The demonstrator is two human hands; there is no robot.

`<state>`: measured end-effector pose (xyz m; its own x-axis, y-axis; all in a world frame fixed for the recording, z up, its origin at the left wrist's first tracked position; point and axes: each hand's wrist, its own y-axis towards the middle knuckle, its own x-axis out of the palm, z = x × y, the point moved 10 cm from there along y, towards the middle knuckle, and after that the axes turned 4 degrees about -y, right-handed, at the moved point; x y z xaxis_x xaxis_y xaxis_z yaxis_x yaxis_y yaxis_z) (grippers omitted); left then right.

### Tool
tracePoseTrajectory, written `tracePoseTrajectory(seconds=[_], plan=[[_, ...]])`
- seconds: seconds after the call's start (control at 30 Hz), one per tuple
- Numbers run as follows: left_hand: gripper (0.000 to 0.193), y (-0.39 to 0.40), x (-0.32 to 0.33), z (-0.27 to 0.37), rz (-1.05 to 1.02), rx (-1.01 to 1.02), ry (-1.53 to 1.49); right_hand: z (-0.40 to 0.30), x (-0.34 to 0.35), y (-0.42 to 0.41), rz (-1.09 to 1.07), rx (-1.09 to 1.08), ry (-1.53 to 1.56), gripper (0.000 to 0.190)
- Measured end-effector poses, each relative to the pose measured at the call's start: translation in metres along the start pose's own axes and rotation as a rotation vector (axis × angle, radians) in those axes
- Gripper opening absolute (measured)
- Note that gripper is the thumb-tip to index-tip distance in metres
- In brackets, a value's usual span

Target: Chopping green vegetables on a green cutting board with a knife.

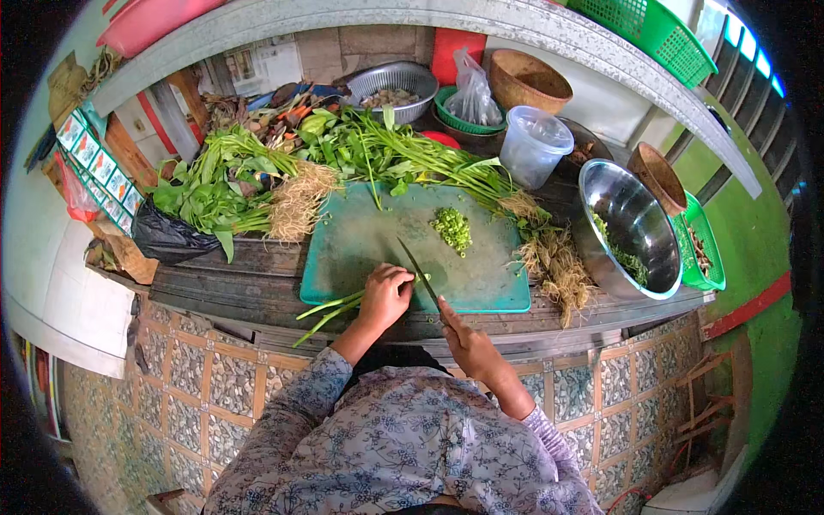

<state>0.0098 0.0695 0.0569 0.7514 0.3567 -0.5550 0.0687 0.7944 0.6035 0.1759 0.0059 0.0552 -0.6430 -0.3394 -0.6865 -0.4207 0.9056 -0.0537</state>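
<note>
My left hand point(385, 297) holds a few long green stalks point(327, 311) near the front edge of a green cutting board point(347, 257); their uncut length trails off to the left, past the board's edge. In my right hand point(468, 344) is a kitchen knife point(418, 267), its blade slanting up and left over the board beside the stalks' cut ends. A small heap of chopped green rings point(452, 229) lies right of the board's middle. Behind the board spreads a pile of leafy greens point(386, 145), with rooted bunches point(299, 201) at its left.
At the right stand a steel bowl point(627, 219) with chopped greens, a green basket point(698, 244) and a clear plastic tub point(535, 148). A grey colander point(399, 90) and woven basket point(531, 80) stand farther back. A black plastic bag point(168, 233) lies left. A metal-edged shelf point(425, 13) spans above.
</note>
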Motion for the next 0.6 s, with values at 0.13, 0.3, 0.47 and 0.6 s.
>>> tracePoseTrajectory(seconds=[0.13, 0.3, 0.47, 0.6], plan=[[0.011, 0.000, 0.000, -0.002, 0.006, -0.012, 0.003, 0.006, 0.008, -0.002, -0.015, -0.012, -0.035, 0.057], [0.011, 0.003, -0.001, 0.002, -0.011, -0.006, -0.017, 0.004, 0.012, 0.014, 0.144, -0.212, -0.038, 0.059], [0.012, 0.005, -0.004, 0.006, -0.044, -0.104, 0.125, 0.014, 0.020, 0.031, 0.135, -0.248, -0.017, 0.058], [0.014, -0.001, -0.008, 0.002, 0.026, -0.057, 0.047, 0.001, 0.014, -0.001, 0.165, -0.260, -0.029, 0.057]])
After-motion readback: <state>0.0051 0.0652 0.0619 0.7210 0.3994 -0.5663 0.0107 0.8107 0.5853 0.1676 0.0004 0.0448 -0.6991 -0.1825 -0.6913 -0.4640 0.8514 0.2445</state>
